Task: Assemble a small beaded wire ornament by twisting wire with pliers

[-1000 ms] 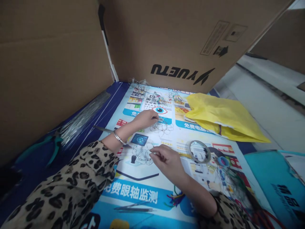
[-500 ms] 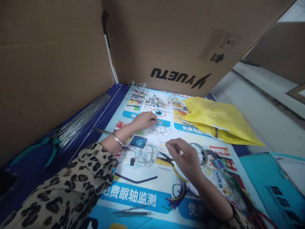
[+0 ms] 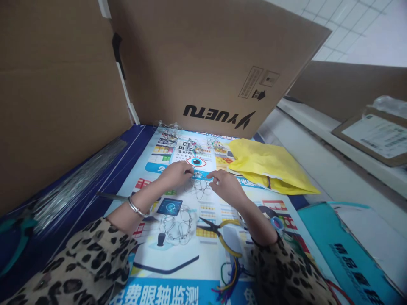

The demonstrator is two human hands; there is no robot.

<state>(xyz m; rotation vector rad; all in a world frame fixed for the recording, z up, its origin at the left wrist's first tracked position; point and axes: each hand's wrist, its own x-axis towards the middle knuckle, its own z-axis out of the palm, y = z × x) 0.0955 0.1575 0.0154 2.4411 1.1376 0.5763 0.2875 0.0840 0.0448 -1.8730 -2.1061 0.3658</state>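
My left hand [image 3: 176,173] and my right hand [image 3: 224,184] meet over a tangle of thin wire rings [image 3: 199,187] lying on a printed poster [image 3: 178,271]. Each hand pinches the top edge of the wire piece with its fingers closed. A second beaded wire ring cluster [image 3: 177,225] lies nearer me, by my left forearm, which wears a silver bangle [image 3: 135,207]. Yellow-handled pliers [image 3: 222,235] rest just under my right wrist.
Tall cardboard sheets [image 3: 203,63] wall off the left and back. A bundle of straight silver wires [image 3: 73,182] and teal pliers [image 3: 12,237] lie at left. A yellow bag [image 3: 270,167] sits at right, a teal bag [image 3: 349,258] nearer. Coloured wires [image 3: 230,279] lie near me.
My right hand has moved forward from the near ring cluster to the far wire piece, joining the left hand there. The camera tilted up, and the yellow pliers are now uncovered.
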